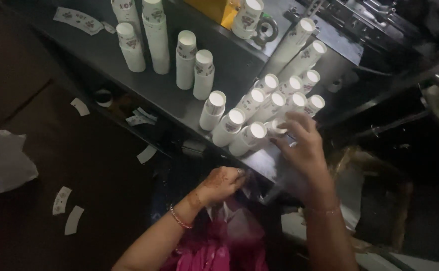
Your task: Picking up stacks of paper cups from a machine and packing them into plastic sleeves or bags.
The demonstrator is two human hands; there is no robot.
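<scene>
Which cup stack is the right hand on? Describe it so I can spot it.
On the dark metal table, find the cluster of lying cup stacks near its front edge. The right hand touches the stack at the cluster's near right end, the only one partly hidden by fingers.

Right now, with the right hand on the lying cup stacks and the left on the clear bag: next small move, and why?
Probably draw the nearest cup stack toward the bag. The right hand already has its fingers on the near ends of the lying stacks at the metal table edge, while the left hand grips the clear plastic bag just below that edge. Whether the bag's mouth is open cannot be told.
</scene>
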